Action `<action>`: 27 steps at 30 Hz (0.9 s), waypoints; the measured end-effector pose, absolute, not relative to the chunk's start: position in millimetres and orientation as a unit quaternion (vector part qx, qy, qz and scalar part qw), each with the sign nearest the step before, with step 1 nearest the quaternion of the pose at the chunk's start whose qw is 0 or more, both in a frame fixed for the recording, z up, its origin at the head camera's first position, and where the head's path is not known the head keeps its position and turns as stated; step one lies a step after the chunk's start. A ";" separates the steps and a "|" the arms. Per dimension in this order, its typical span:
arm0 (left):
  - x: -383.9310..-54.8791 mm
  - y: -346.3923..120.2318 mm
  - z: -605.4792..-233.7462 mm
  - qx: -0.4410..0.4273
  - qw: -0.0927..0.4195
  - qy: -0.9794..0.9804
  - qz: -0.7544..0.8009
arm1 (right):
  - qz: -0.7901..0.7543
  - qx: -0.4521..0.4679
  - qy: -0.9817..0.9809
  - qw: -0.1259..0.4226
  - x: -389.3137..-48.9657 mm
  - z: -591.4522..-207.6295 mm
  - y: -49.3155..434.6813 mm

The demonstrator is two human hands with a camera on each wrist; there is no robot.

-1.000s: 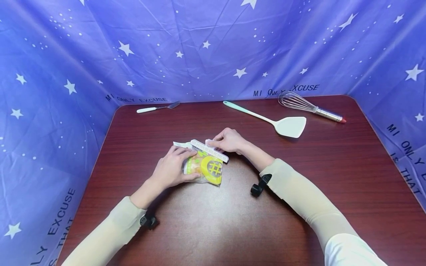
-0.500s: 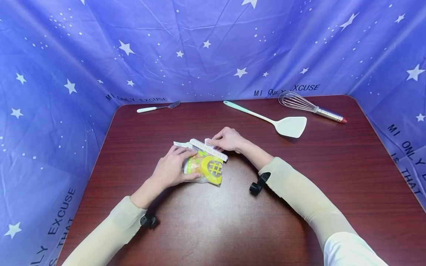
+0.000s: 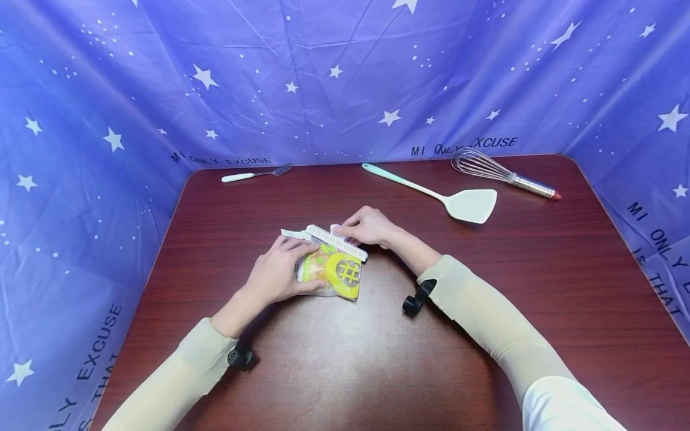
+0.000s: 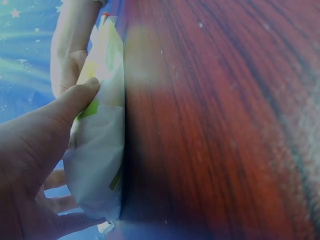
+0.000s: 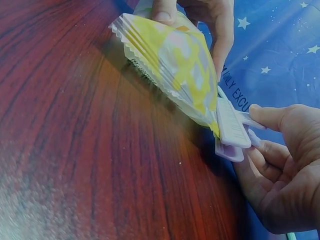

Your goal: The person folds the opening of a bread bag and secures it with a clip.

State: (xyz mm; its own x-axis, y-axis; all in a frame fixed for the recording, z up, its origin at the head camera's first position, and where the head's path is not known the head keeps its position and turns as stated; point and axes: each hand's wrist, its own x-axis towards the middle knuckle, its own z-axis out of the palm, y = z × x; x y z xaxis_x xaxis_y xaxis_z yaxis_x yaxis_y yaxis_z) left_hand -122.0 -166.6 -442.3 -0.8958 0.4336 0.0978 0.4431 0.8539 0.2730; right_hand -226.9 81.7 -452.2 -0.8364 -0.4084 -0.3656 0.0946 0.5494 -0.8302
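A yellow and white snack bag (image 3: 342, 272) lies on the dark red-brown table, its far edge turned away from me. My left hand (image 3: 277, 269) holds it from the left, thumb on the near side and fingers across the top. In the left wrist view, the thumb presses on the bag (image 4: 97, 160). A long white bag clip (image 3: 336, 242) lies along the far edge of the bag. My right hand (image 3: 372, 227) pinches the clip's handles between thumb and fingers. The right wrist view shows the clip (image 5: 232, 125) with its two bars spread at the near end, beside the bag's edge.
Along the back of the table lie a small white-handled spatula (image 3: 237, 178), a pale green turner (image 3: 469, 205) and a wire whisk (image 3: 530, 184). Blue star-printed cloth (image 3: 334, 108) hangs behind the table and at both sides.
The clip has shifted slightly to the left along the bag's far edge, with my right hand moving a little with it. My left hand and the bag have stayed in place.
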 end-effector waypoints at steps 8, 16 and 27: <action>-121.7 -166.3 -442.6 -0.228 0.019 -0.963 -0.146 | -0.470 -0.079 0.833 0.281 -227.1 -452.6 81.3; -120.7 -167.3 -440.8 -0.225 0.027 -0.962 -0.150 | -0.480 -0.081 0.825 0.287 -229.0 -452.9 79.1; -121.4 -166.3 -445.7 -0.227 0.033 -0.961 -0.157 | -0.475 -0.069 0.831 0.281 -228.4 -455.5 81.2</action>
State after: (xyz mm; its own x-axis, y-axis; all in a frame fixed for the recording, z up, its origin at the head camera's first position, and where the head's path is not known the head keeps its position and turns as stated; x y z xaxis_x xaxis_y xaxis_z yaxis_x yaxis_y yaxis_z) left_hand -121.4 -166.3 -445.7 -0.8949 0.4257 0.1336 0.4461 0.8479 0.2864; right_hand -228.4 81.2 -455.5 -0.8326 -0.3811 -0.4019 0.1531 0.5391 -0.8282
